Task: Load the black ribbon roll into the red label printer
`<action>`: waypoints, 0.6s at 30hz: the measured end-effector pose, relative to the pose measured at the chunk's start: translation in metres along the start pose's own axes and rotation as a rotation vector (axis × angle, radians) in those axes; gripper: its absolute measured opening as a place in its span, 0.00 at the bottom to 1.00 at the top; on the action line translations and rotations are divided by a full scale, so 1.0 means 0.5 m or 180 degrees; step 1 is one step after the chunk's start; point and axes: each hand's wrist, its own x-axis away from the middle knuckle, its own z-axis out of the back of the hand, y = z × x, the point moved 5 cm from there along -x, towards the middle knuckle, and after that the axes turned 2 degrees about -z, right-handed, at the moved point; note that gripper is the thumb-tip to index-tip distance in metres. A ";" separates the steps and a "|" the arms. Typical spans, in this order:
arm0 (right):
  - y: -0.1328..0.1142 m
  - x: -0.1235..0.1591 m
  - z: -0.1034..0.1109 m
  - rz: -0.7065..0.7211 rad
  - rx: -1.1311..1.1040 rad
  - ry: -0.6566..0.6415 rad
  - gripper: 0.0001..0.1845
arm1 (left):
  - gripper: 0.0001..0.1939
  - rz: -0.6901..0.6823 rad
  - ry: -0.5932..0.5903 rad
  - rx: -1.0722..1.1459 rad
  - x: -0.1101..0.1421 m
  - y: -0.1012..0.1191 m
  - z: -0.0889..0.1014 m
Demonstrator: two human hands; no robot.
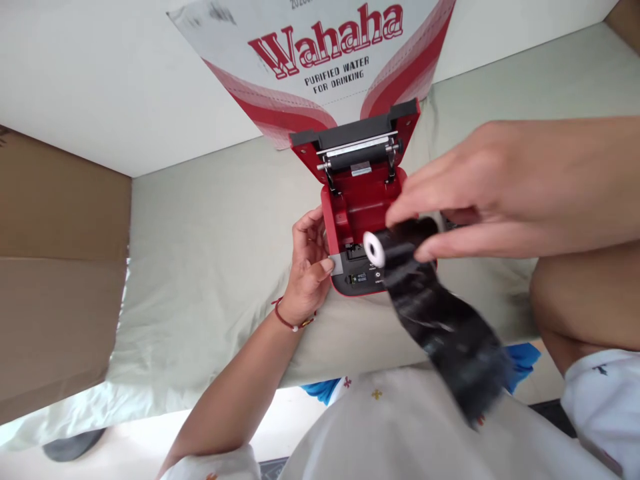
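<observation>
A small red-and-black printer (367, 217) sits on the cloth with its lid (357, 133) tilted up, showing a black roller. My left hand (306, 270) grips its left side, thumb on the grey corner of the front panel and fingers curled along the side. Between the thumb and fingers of my right hand (485, 190) is a roll of black ribbon (405, 243) with a white core. It is held over the right front of the printer, hiding part of the panel. A long loose tail of ribbon hangs toward my lap, its end blurred.
A white and red Wahaha water carton (330, 60) stands close behind the raised lid. To the left is a brown cardboard box (60, 267). Pale green cloth (200, 247) covers the surface, whose front edge lies by my lap. My bare knee (585, 293) is at right.
</observation>
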 end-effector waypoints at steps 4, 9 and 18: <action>-0.025 -0.067 -0.025 -0.0725 0.0299 0.0092 0.02 | 0.43 0.0085 0.0003 0.0064 0.000 0.000 0.000; -0.039 -0.095 -0.063 -0.1450 0.0733 -0.0032 0.10 | 0.40 -0.0008 -0.0074 0.0037 -0.001 0.002 -0.002; -0.019 -0.121 -0.082 -0.1641 0.0904 0.0127 0.16 | 0.41 -0.0087 -0.0136 -0.0019 -0.004 -0.002 0.001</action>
